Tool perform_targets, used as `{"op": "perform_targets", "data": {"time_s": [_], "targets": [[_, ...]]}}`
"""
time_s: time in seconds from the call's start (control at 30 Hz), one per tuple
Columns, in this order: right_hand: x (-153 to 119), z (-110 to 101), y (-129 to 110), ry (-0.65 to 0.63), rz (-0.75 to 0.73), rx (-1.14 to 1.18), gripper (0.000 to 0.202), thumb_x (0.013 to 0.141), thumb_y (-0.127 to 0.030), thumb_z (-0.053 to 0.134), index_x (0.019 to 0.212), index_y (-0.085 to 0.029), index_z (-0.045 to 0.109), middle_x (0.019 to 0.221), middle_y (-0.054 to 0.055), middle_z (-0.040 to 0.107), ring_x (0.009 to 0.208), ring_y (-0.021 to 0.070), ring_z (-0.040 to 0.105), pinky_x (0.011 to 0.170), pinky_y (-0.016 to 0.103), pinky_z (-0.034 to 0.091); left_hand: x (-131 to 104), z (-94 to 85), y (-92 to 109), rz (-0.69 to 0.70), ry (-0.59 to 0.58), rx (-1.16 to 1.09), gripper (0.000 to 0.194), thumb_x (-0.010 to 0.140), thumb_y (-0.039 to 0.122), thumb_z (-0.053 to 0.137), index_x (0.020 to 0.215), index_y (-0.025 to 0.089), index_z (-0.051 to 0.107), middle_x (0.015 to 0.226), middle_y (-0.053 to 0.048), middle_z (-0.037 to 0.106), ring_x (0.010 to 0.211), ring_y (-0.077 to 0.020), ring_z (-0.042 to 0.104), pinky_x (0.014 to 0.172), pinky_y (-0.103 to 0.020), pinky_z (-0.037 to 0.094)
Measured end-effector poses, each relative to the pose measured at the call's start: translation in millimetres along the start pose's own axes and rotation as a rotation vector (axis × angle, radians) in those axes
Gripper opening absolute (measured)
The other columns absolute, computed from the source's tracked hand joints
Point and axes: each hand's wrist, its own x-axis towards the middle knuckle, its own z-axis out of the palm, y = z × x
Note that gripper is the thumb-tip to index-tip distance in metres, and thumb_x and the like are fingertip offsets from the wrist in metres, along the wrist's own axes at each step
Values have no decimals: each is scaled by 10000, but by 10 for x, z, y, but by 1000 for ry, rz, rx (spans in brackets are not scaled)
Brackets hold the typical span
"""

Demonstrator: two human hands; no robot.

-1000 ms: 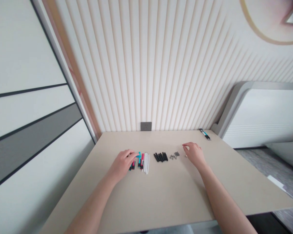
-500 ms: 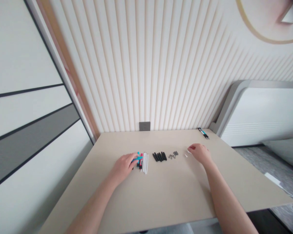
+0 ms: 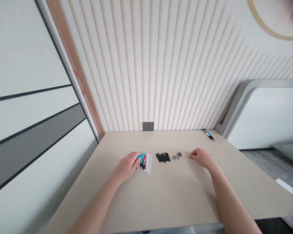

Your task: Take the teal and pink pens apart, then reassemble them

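My left hand (image 3: 128, 165) is closed on a blue pen barrel (image 3: 141, 155), held above other pen parts on the table. Under and beside those fingers lie a red pen barrel with a black end (image 3: 144, 160) and a partly hidden blue one. Just to their right several thin white refills (image 3: 148, 163) lie side by side. My right hand (image 3: 200, 157) rests low over the table with thumb and fingertips pinched together. Whatever is between those fingertips is too small to make out. A trace of white shows by them.
Several black tubes (image 3: 162, 157) lie in a row mid-table, with small metal parts (image 3: 177, 156) to their right. Pens (image 3: 208, 134) lie at the table's back right corner. A wall socket (image 3: 148, 126) sits behind the table (image 3: 171, 195); a white cabinet (image 3: 39, 175) stands left.
The view has turned slightly left. My right fingers have closed over the spot where small white pieces lay, and these no longer show clearly. My left hand keeps the blue barrel.
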Motion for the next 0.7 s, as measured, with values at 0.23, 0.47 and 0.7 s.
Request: {"op": "perform_targets", "data": {"time_s": [0.23,0.47,0.7], "targets": [[-49,-37,-309,275,-211,326,249,888,-389,500,885,-206,669,819,44,713,747,186,643,663,267,423,5,71,-108,64,-14,-3,301,959,204,449,1239,257,545,1117,-45,655,1020,-194,604,919,-353,475],[-416,250,-986,194,-598,521,245,920,-403,515,871,-217,667,800,23,680,665,156,579,644,266,443,5,48,-120,85,72,-75,165,953,234,499,1051,232,632,1000,-35,652,946,-173,609,874,-314,486],[-575,339,-1501,78,-862,536,188,940,-338,526,897,-222,668,849,37,672,820,178,605,749,296,464,4,62,-90,70,109,-65,128,910,224,579,1021,220,643,979,-36,647,945,-180,606,862,-317,496]]}}
